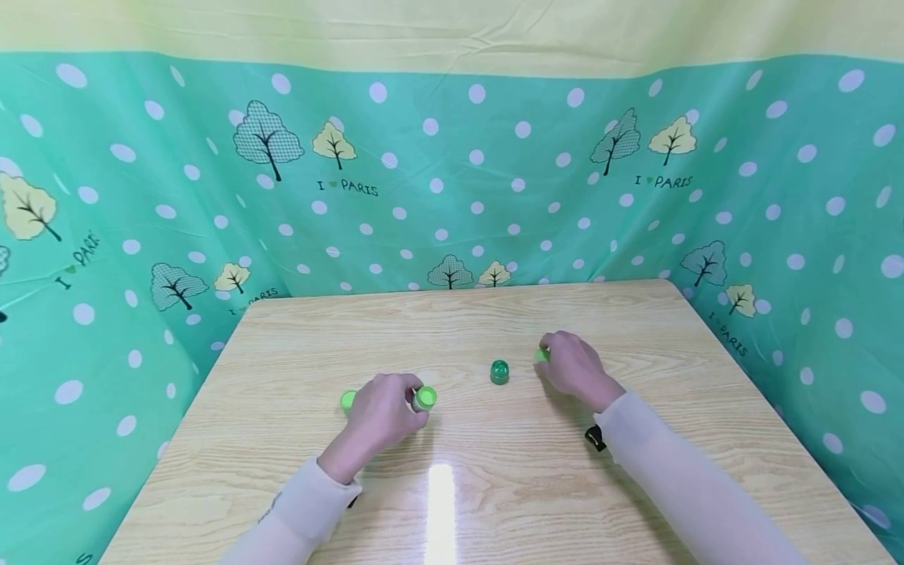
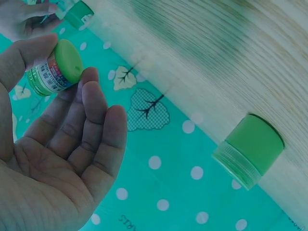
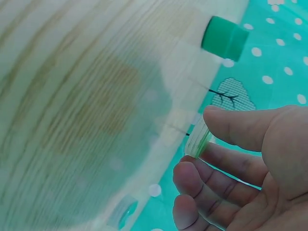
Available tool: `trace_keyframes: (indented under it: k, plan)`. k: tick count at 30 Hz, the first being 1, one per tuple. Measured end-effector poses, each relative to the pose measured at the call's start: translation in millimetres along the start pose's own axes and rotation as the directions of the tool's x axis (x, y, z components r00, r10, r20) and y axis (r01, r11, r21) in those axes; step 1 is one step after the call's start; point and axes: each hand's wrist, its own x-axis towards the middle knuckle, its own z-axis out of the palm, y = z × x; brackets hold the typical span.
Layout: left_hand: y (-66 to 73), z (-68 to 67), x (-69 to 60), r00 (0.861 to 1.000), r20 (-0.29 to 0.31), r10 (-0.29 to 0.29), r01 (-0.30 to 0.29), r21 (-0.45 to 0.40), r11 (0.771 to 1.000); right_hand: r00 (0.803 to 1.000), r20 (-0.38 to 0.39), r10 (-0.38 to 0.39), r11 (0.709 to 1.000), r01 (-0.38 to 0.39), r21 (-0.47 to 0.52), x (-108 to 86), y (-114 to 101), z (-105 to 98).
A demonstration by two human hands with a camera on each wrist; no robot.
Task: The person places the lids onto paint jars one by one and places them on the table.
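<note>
Now, the left hand (image 1: 381,408) pinches a labelled jar (image 1: 425,399), maybe so it won't slip. A light green jar (image 1: 347,399) sits beside it. Farther stands a dark green jar (image 1: 499,372); the right hand (image 1: 574,366) pinches a pale green thing (image 1: 541,356).

1. Landmark: a dark-green round plastic jar (image 1: 499,372) stands near the middle of a pale wood-grain table (image 1: 523,494).
2. Left of that jar, and slightly nearer the wearer, is the person's left hand (image 1: 381,408).
3. Between the left hand and the landmark jar is a lime-lidded round labelled jar (image 1: 425,399), held in that hand's fingers.
4. Farthest left of the landmark, just past the left hand, a second lime-topped round jar (image 1: 348,400) stands on the table.
5. Right of the landmark is the right hand (image 1: 572,365).
6. Between them, at that hand's fingertips, is a light-green round piece (image 1: 541,355).
7. Behind the landmark, past the table edge, hangs a teal dotted fabric curtain (image 1: 452,188).
</note>
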Motion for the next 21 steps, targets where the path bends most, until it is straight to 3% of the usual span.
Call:
trace_keyframes:
  k: [15, 21]
  plan:
    - [3.2, 5.4, -2.2, 1.0, -0.003, 0.03, -0.03, -0.011, 0.999, 0.996, -0.084, -0.039, 0.993, 0.048, 0.111, -27.4, -10, -7]
    - [4.0, 6.1, -3.1, 0.999, 0.006, 0.033, -0.033, -0.008, 0.999, 0.995, -0.082, -0.049, 0.988, 0.061, 0.141, -37.3, -17, -4]
